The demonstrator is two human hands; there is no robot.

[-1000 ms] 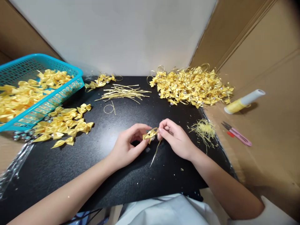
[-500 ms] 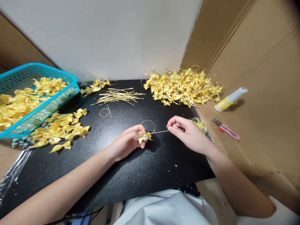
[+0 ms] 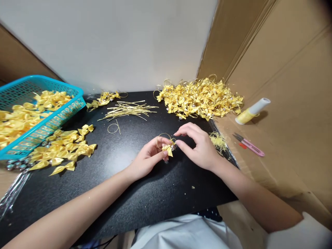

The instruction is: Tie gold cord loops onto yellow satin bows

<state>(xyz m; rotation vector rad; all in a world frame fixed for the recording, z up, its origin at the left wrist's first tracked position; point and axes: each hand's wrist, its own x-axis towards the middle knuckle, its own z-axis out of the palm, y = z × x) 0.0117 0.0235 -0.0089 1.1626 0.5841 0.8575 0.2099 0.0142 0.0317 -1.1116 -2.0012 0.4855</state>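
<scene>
A yellow ribbon bow (image 3: pixel 168 149) with a small silver bell sits in my left hand (image 3: pixel 151 155), pinched between thumb and fingers. A thin gold cord loop (image 3: pixel 163 134) rises from behind the bow. Close by on the right is my right hand (image 3: pixel 198 145), its thumb and forefinger tips apart at the bow's right edge. A small turn of cord shows beside the thumb tip; whether it touches the skin I cannot make out. My fingers hide part of the bow.
A blue basket (image 3: pixel 76 100) of yellow bows stands left, with loose bows (image 3: pixel 70 148) and silver bells (image 3: pixel 18 164) beside it. Gold cords (image 3: pixel 128 110) lie behind my hands. Finished-looking bows (image 3: pixel 199 98) are heaped back right. Thread snips (image 3: pixel 249 144) and a thread spool (image 3: pixel 252 111) are right.
My right hand has moved left to the bow, and its fingertips have parted. The cord stretched between the hands is no longer taut. The bow has turned in my left hand.
</scene>
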